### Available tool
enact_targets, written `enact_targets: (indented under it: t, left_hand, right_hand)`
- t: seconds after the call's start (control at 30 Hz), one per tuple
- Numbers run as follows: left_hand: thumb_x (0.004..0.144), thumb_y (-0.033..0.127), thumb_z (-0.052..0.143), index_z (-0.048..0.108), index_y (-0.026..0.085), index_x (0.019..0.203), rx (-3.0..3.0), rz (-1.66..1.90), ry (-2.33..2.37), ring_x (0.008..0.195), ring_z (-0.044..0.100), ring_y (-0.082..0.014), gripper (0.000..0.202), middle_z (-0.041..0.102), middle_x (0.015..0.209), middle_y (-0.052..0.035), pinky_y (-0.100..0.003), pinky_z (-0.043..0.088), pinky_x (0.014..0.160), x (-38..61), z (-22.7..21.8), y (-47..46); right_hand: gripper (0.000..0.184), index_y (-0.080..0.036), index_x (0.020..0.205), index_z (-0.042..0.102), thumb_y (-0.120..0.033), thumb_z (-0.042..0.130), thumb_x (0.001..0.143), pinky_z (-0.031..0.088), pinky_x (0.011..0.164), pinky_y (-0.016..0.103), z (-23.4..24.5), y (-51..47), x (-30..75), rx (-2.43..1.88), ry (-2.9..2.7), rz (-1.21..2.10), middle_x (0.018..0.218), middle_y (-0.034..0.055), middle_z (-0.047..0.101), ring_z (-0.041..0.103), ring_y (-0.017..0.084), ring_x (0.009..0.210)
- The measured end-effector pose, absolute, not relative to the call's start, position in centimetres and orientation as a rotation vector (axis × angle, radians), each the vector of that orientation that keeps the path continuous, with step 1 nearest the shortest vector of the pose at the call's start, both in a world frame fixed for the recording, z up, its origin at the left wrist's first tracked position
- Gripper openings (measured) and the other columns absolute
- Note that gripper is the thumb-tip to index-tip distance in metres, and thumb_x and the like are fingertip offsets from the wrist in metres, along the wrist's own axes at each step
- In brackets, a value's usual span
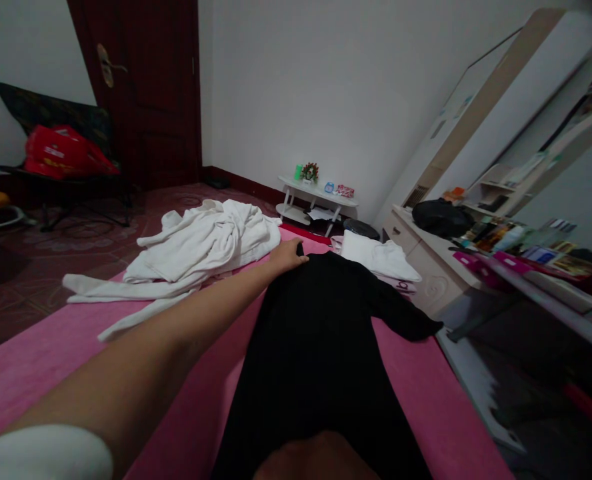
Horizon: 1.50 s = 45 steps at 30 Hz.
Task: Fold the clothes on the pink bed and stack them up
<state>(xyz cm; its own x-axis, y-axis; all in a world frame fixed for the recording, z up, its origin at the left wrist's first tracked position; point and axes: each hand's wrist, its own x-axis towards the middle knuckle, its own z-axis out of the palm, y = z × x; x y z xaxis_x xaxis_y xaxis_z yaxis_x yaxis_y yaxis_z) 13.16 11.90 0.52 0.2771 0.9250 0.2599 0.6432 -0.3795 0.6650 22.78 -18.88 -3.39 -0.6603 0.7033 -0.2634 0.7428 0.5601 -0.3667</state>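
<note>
A black short-sleeved garment (321, 347) lies spread out on a pink bed cover (31, 380). Its collar end points away from me, and one sleeve stretches out to the right. My left arm reaches far forward, and my left hand (288, 256) is closed on the garment's far left shoulder, pinching the black cloth. At the bottom edge, low over the near end of the garment, a blurred patch of skin appears, probably my right hand (319, 459); its fingers are hidden. A crumpled heap of white clothing (211, 240) lies to the left of my left hand.
Folded white clothes (376, 255) lie at the bed's far right corner. Beyond the bed stands a small white table (321, 193) with small items. A cluttered dresser (421, 247) is on the right. A red bag (61, 153) rests on a folding chair near the dark door (149, 87).
</note>
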Motion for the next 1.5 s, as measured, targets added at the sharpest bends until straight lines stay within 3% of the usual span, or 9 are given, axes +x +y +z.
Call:
enact_targets:
  t: [0.13, 0.2, 0.53, 0.7, 0.87, 1.03, 1.2, 1.37, 1.5]
  left_hand:
    - [0.071, 0.014, 0.068, 0.070, 0.019, 0.113, 2.080, 0.841, 1.384, 0.097, 0.065, -0.0227, 0.042, 0.072, 0.098, -0.0061, -0.029, 0.048, 0.087, 13.8, 0.5, 14.6]
    - [0.072, 0.009, 0.065, 0.072, 0.018, 0.110, 2.039, 0.837, 1.370, 0.088, 0.066, -0.0192, 0.039, 0.073, 0.090, -0.0045, -0.026, 0.050, 0.081, 13.9, 0.2, 15.4]
    - [0.076, 0.009, 0.061, 0.070, 0.015, 0.115, 1.924, 0.930, 1.458, 0.092, 0.067, -0.0191, 0.040, 0.073, 0.099, -0.0067, -0.026, 0.051, 0.083, 14.8, -2.0, 16.9]
    - [0.072, 0.007, 0.063, 0.067, 0.014, 0.118, 2.007, 0.803, 1.386, 0.105, 0.064, -0.0220, 0.046, 0.071, 0.111, -0.0087, -0.029, 0.046, 0.094, 14.8, -4.0, 16.4]
    - [0.074, 0.016, 0.067, 0.059, 0.015, 0.127, 2.141, 0.632, 1.269, 0.126, 0.050, -0.0236, 0.054, 0.053, 0.138, -0.0112, -0.027, 0.037, 0.105, 13.8, -4.0, 15.0]
    - [0.077, 0.022, 0.066, 0.059, 0.015, 0.125, 2.236, 0.462, 1.283, 0.137, 0.035, -0.0311, 0.049, 0.033, 0.151, -0.0158, -0.037, 0.031, 0.110, 13.0, -2.6, 12.4]
    - [0.088, 0.030, 0.055, 0.055, 0.009, 0.129, 2.466, 0.506, 1.324, 0.145, 0.011, -0.0348, 0.047, 0.014, 0.157, -0.0201, -0.047, 0.016, 0.116, 12.6, -3.2, 6.2]
    - [0.092, 0.055, 0.040, 0.033, 0.007, 0.146, 2.741, 0.403, 1.204, 0.144, 0.015, -0.0316, 0.073, 0.021, 0.155, -0.0211, -0.046, 0.017, 0.116, 12.1, -5.5, -1.5]
    - [0.093, 0.057, 0.035, 0.032, 0.010, 0.147, 2.816, 0.397, 1.187, 0.145, 0.013, -0.0323, 0.072, 0.016, 0.156, -0.0214, -0.045, 0.017, 0.116, 12.0, -6.4, -4.0]
  right_hand:
    - [0.059, -0.030, 0.128, 0.053, -0.004, 0.051, 0.076, 0.050, 0.073, 0.027, -0.3, -16.6, 25.2, 1.598, 2.746, -0.333, 0.123, 0.0062, 0.060, 0.062, 0.019, 0.100]
    - [0.056, -0.029, 0.125, 0.054, -0.001, 0.047, 0.077, 0.050, 0.078, 0.029, -0.1, -15.9, 26.2, 1.587, 2.791, -0.218, 0.132, 0.0068, 0.053, 0.058, 0.020, 0.108]
    - [0.018, -0.020, 0.090, 0.053, -0.011, 0.045, 0.077, 0.042, 0.058, 0.026, -3.3, -16.2, 26.9, 1.332, 3.242, -0.130, 0.085, 0.0023, 0.063, 0.055, 0.016, 0.072]
    - [0.023, -0.026, 0.108, 0.056, -0.018, 0.048, 0.088, 0.044, 0.062, 0.025, -3.1, -17.2, 26.2, 1.193, 3.435, 0.140, 0.093, -0.0004, 0.066, 0.058, 0.013, 0.073]
    - [0.013, -0.028, 0.094, 0.063, -0.030, 0.050, 0.094, 0.043, 0.063, 0.024, -0.9, -18.5, 25.1, 1.272, 3.560, -0.034, 0.085, -0.0030, 0.067, 0.060, 0.012, 0.073]
    - [0.049, -0.021, 0.082, 0.064, -0.050, 0.028, 0.099, 0.042, 0.058, 0.024, 0.5, -19.1, 24.8, 1.358, 3.647, -0.566, 0.074, 0.0004, 0.066, 0.060, 0.010, 0.064]
    - [0.028, -0.020, 0.076, 0.061, -0.033, 0.046, 0.095, 0.044, 0.060, 0.023, 0.9, -20.2, 26.7, 1.654, 3.343, -0.588, 0.070, 0.0001, 0.064, 0.060, 0.011, 0.064]
    - [0.018, -0.024, 0.095, 0.065, -0.034, 0.052, 0.089, 0.049, 0.089, 0.038, -0.5, -17.8, 34.6, 2.486, 2.841, -0.120, 0.111, 0.0077, 0.060, 0.059, 0.022, 0.104]
    - [0.075, -0.019, 0.139, 0.038, -0.043, 0.064, 0.073, 0.049, 0.093, 0.047, -1.8, -13.6, 42.7, 3.152, 2.397, 0.203, 0.150, 0.0183, 0.020, 0.059, 0.027, 0.105]
